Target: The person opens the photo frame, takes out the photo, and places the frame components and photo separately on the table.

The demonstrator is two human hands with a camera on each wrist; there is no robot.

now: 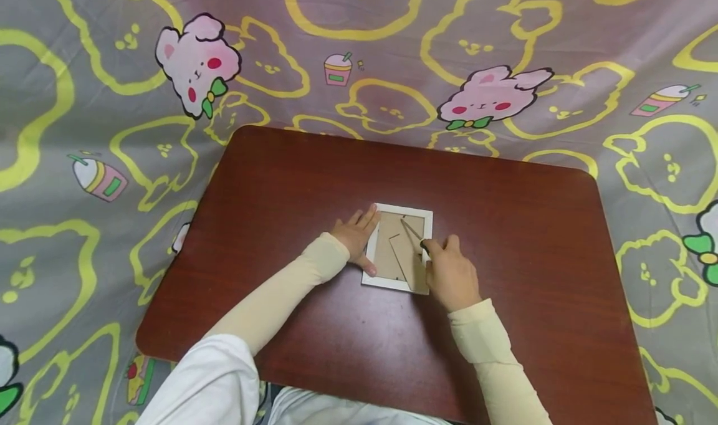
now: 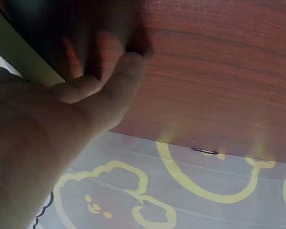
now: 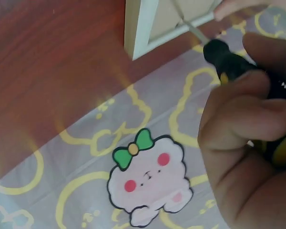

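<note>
A white picture frame (image 1: 387,283) lies face down on the table, its brown backing board (image 1: 387,257) and stand flap showing. My left hand (image 1: 354,235) rests on the frame's left edge with spread, fairly straight fingers. In my right hand (image 1: 453,274) I grip a screwdriver (image 3: 229,62) by its black and yellow handle. The thin metal shaft points up and left over the backing, its tip near a small dark tab (image 1: 404,216) at the top edge. Whether the tip touches the tab I cannot tell.
The frame lies near the middle of a dark red-brown wooden table (image 1: 303,182) with rounded corners. Grey cloth (image 1: 387,57) with yellow outlines and pink rabbit faces hangs behind and beside it.
</note>
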